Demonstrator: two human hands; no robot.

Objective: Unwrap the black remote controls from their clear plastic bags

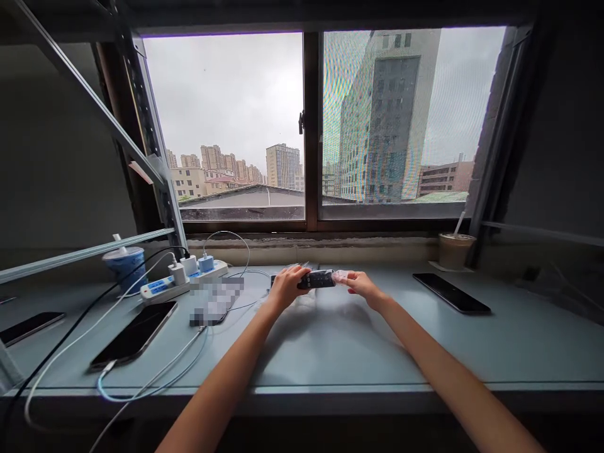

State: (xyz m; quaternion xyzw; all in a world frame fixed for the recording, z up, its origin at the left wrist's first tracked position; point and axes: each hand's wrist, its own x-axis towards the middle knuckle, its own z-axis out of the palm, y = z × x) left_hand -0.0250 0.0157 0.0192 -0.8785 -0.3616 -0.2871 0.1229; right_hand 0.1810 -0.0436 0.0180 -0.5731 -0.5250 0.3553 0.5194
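Black and slim, a bar [321, 279] w/ small light marks sits btwn the two hands, nr the back of the counter [330, 358]. Can't tell if it touches the top or is up a bit. L hand [287, 284] grips it from above, fingers bent over. R hand [362, 286] pinches a pinkish see-through wrap [338, 277] at the bar's R end. From the hands to the front edge there's lots of room. More room runs to the R, up to a black phone [450, 292] lying flat at a slant, well apart from the R hand. Behind it, nr the back edge, stands a brown cup [455, 251] w/ a straw. L side's tight: a blurred-out phone [217, 299] nr the L hand, a big dark phone [136, 333] closer to the front edge, a power strip [160, 287] w/ plugs behind, & a blue cup [125, 267] beside that. Cords [102, 394] loop there, some over the front edge.
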